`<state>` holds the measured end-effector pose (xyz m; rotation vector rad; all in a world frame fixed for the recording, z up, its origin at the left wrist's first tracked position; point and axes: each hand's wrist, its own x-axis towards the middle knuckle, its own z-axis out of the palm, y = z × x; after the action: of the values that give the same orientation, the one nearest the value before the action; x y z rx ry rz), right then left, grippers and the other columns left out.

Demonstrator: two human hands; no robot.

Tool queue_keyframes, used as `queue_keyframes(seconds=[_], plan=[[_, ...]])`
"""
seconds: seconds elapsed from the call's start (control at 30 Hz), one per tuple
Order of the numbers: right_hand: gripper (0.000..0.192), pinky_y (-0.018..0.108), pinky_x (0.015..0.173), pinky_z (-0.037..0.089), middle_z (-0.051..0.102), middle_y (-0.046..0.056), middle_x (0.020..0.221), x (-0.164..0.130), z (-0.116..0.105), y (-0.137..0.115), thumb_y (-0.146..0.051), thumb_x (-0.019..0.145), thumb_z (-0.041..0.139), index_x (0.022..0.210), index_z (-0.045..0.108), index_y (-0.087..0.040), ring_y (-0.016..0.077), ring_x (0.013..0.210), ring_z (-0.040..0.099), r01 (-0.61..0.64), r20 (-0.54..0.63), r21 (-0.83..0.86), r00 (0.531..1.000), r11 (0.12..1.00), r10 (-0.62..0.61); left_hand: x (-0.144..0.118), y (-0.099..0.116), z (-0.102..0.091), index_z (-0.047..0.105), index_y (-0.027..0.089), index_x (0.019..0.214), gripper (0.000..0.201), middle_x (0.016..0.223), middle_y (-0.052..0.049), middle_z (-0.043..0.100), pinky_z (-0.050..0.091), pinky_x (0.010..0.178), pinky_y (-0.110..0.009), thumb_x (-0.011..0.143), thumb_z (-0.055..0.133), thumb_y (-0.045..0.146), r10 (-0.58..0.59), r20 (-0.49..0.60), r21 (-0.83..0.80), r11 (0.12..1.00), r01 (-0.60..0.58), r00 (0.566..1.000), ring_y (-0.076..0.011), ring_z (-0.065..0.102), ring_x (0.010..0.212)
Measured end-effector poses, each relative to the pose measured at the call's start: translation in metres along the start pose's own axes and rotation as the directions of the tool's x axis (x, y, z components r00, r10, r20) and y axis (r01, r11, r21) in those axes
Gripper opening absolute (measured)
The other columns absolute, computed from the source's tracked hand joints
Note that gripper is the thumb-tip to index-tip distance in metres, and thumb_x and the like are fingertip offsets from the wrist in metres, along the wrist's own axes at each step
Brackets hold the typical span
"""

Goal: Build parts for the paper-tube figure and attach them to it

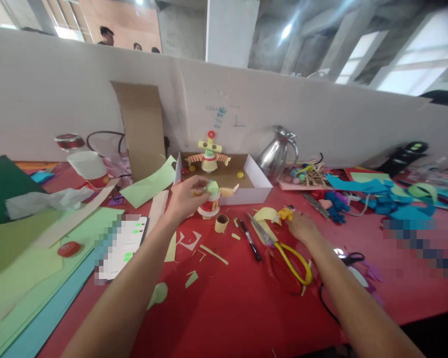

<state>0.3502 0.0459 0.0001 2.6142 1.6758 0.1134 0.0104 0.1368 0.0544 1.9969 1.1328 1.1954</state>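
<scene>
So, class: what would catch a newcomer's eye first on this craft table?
The left hand grips a small paper-and-cup figure at the centre of the red table. A matching figure stands in the white box behind it. The right hand rests by the yellow-handled scissors.

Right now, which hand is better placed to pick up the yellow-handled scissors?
The right hand. It rests on the red table right beside the yellow-handled scissors, touching only a small yellow piece. The left hand is farther off and already has its grip on the little paper-cup figure.
</scene>
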Motion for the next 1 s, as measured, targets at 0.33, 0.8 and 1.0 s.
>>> queue_keyframes(seconds=[0.33, 0.8, 1.0], plan=[[0.031, 0.041, 0.093, 0.049, 0.062, 0.018, 0.128, -0.122, -0.045, -0.147, -0.006, 0.091, 0.046, 0.114, 0.067, -0.011, 0.0296, 0.113, 0.057, 0.863, -0.318, -0.063, 0.459, 0.501, -0.830, 0.020, -0.009, -0.009, 0.068, 0.023, 0.101, 0.032, 0.102, -0.004, 0.073, 0.054, 0.087, -0.036, 0.069, 0.069, 0.027, -0.018, 0.100, 0.022, 1.000, 0.016, 0.995, -0.0220, 0.068, 0.096], [0.050, 0.031, 0.063, 0.049, 0.065, 0.013, 0.109, -0.075, -0.055, -0.265, -0.002, 0.079, 0.020, 0.098, 0.065, 0.010, 0.0206, 0.098, 0.065, 0.778, -0.191, -0.259, 0.539, 0.572, -0.820, 0.033, -0.007, -0.009, 0.070, 0.025, 0.094, 0.031, 0.093, -0.002, 0.076, 0.056, 0.087, -0.037, 0.063, 0.072, 0.024, 0.029, 0.172, 0.095, 0.994, -0.046, 0.985, -0.0221, 0.071, 0.090], [0.038, 0.043, 0.091, 0.047, 0.063, 0.014, 0.129, -0.087, -0.057, -0.281, 0.003, 0.078, 0.047, 0.107, 0.069, -0.007, 0.0297, 0.126, 0.053, 0.857, -0.159, -0.237, 0.432, 0.459, -0.888, 0.035, -0.006, -0.012, 0.071, 0.025, 0.096, 0.031, 0.093, -0.002, 0.075, 0.055, 0.088, -0.037, 0.065, 0.072, 0.026, 0.051, 0.208, 0.109, 0.991, -0.075, 0.977, -0.0218, 0.071, 0.090]])
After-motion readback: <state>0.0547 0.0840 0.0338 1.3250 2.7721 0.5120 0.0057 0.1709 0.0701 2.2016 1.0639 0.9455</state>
